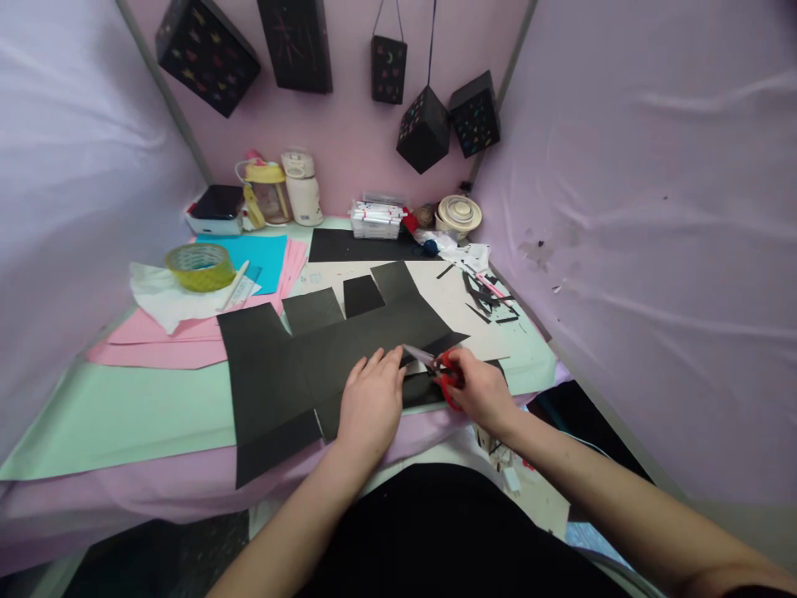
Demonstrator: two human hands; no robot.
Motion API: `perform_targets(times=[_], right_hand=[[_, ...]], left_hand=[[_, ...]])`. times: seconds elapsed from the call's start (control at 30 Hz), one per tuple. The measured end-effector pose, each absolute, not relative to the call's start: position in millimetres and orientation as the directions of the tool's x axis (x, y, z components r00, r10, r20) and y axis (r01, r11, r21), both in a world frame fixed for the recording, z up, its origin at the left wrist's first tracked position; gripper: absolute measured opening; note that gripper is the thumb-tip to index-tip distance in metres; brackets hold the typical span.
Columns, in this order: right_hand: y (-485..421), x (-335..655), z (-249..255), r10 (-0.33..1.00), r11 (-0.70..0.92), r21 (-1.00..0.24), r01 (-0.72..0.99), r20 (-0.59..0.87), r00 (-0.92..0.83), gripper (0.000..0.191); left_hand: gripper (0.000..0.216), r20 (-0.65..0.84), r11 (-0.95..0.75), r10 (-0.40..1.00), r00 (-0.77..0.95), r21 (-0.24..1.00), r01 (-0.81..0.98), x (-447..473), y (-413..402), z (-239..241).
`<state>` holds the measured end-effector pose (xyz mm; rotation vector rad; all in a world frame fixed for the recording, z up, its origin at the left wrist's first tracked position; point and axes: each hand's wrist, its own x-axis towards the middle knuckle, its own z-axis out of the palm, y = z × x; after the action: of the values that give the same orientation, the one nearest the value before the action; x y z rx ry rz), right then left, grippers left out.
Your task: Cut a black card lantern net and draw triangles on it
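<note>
A large sheet of black paper point(267, 357), cut along its edges into flaps, lies across the table and reaches over its front edge at the left. My left hand point(374, 399) rests flat on the sheet, fingers stretched forward. In my right hand point(482, 390) is a pair of scissors point(449, 380) with red handles. Their blades point left at the sheet's right part, close to my left fingertips. Whether the blades grip paper there, I cannot tell. Part of the sheet is hidden under my left hand.
A roll of yellow tape point(200, 267) sits on white tissue over pink paper point(168, 345). Black paper scraps point(491, 295) lie at the right. Behind stand a white bottle point(303, 191), a box of pens point(377, 220) and stacked rolls point(459, 214). Decorated black boxes point(424, 131) hang above.
</note>
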<state>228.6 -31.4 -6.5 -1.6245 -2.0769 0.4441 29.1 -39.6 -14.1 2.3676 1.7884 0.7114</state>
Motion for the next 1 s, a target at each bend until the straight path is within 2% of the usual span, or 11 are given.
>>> perform_targets(times=[0.1, 0.23, 0.43, 0.57, 0.63, 0.7, 0.77, 0.83, 0.9, 1.0], right_hand=[[-27.8, 226.3, -10.0, 0.922, 0.388, -0.402, 0.830, 0.177, -0.345, 0.019], [-24.9, 226.2, -14.0, 0.881, 0.472, -0.341, 0.813, 0.208, -0.425, 0.016], [-22.2, 230.1, -26.6, 0.876, 0.478, -0.339, 0.810, 0.255, -0.410, 0.012], [-32.7, 239.6, -30.0, 0.899, 0.435, -0.398, 0.807, 0.236, -0.368, 0.013], [-36.0, 250.6, -25.9, 0.921, 0.381, -0.436, 0.815, 0.252, -0.296, 0.016], [-31.4, 266.8, -16.5, 0.930, 0.299, -0.452, 0.840, 0.334, -0.152, 0.019], [-16.2, 287.1, -2.9, 0.876, 0.194, -0.449, 0.872, 0.479, 0.051, 0.025], [7.5, 308.8, 11.5, 0.803, 0.087, -0.462, 0.883, 0.557, 0.211, 0.031], [33.8, 328.2, 22.8, 0.759, -0.001, -0.457, 0.889, 0.578, 0.298, 0.035], [64.9, 345.9, 28.7, 0.764, -0.109, -0.444, 0.889, 0.535, 0.361, 0.039]], left_hand=[[0.040, 0.291, -0.304, 0.935, 0.204, 0.357, 0.883, 27.3, -37.7, -11.7], [0.049, 0.302, -0.311, 0.930, 0.209, 0.344, 0.886, 26.3, -38.7, -13.2], [0.050, 0.352, -0.337, 0.908, 0.228, 0.288, 0.897, 28.3, -40.3, -23.7], [0.052, 0.365, -0.351, 0.897, 0.250, 0.244, 0.904, 28.0, -40.0, -26.4], [0.049, 0.366, -0.356, 0.895, 0.255, 0.241, 0.903, 27.3, -39.7, -25.5], [0.048, 0.364, -0.353, 0.897, 0.252, 0.243, 0.903, 27.0, -39.4, -23.9], [0.049, 0.362, -0.350, 0.898, 0.250, 0.246, 0.904, 27.4, -38.8, -22.5], [0.050, 0.355, -0.347, 0.902, 0.248, 0.249, 0.904, 28.4, -37.7, -22.0], [0.051, 0.347, -0.349, 0.904, 0.251, 0.258, 0.901, 29.3, -35.9, -22.4], [0.052, 0.336, -0.370, 0.902, 0.269, 0.284, 0.885, 28.8, -33.1, -23.0]])
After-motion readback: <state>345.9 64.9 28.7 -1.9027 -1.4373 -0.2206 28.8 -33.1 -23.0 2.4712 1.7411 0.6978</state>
